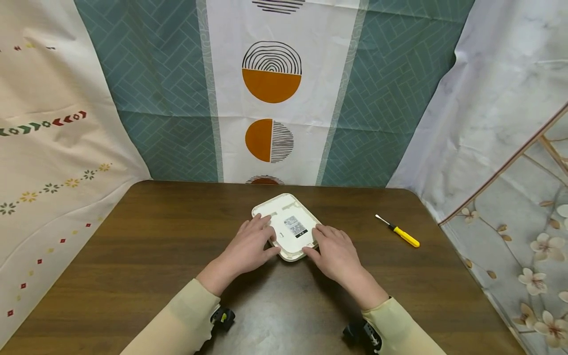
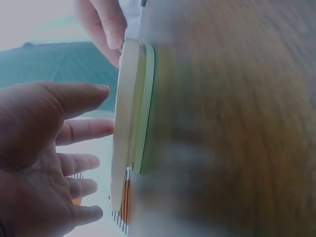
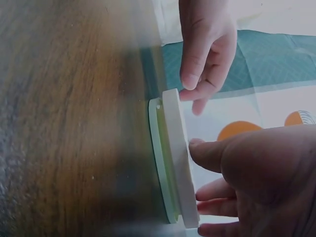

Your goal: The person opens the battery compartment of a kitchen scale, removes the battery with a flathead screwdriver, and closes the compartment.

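Note:
A flat white rounded-corner casing (image 1: pixel 288 241) lies tilted at an angle on the table, a printed label (image 1: pixel 295 227) with a code facing up. From the side, in the left wrist view, its thick cream edge (image 2: pixel 127 98) sits over a thinner pale green layer (image 2: pixel 146 113). My left hand (image 1: pixel 250 244) rests at the casing's left edge, fingers extended, the index fingertip touching its top. On the opposite side my right hand (image 1: pixel 335 252) lies along the right edge with its thumb near the front corner and straight fingertips against the face. Neither hand curls round it.
To the right on the brown wooden table (image 1: pixel 168 256) lies a screwdriver (image 1: pixel 404 235) with a yellow and black handle. A patterned cloth (image 1: pixel 177 74) hangs behind the table, and other cloths hang at both sides. Each wrist wears a small black camera.

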A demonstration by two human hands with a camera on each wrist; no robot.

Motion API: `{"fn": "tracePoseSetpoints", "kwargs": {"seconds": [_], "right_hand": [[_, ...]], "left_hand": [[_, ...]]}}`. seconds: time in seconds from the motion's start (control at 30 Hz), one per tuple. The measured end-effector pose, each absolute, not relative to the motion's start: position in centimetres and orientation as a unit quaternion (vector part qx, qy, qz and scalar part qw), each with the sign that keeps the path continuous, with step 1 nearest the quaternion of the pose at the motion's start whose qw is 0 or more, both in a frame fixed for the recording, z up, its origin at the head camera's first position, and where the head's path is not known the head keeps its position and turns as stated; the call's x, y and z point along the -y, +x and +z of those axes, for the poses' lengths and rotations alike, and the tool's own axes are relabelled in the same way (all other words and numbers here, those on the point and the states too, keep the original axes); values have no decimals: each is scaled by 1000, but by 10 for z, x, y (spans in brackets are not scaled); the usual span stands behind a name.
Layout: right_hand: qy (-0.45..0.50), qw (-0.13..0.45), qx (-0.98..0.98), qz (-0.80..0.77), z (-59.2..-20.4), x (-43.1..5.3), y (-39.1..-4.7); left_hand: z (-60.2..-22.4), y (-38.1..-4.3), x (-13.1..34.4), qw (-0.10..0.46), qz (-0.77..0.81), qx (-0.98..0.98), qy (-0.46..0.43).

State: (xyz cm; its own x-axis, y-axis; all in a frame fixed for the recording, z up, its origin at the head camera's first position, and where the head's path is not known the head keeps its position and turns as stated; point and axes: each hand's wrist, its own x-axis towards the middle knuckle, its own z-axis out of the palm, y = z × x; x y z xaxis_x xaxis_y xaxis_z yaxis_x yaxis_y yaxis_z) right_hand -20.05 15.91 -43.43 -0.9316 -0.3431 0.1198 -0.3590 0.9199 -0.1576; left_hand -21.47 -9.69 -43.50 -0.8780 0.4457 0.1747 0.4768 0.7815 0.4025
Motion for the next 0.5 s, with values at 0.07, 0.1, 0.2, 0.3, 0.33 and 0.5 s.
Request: {"fn": "tracePoseSetpoints", "kwargs": {"seconds": [0.07, 0.1, 0.2, 0.3, 0.33, 0.5], "right_hand": [[180, 44, 978, 92, -435, -160, -202], [180, 44, 978, 94, -435, -160, -202], [180, 44, 977, 101, -436, -160, -204], [179, 47, 977, 105, -436, -160, -205], [178, 48, 978, 103, -436, -160, -205], [178, 66, 978, 91, -435, -156, -200]], "left_hand": [[-434, -214, 97, 38, -221, 942, -250], [-433, -213, 96, 40, -220, 942, -252], [-431, -213, 96, 44, -218, 941, -256], [-430, -214, 96, 44, -219, 940, -259], [-430, -214, 96, 44, -222, 939, -260], [-430, -221, 100, 37, -243, 942, -230]]}}
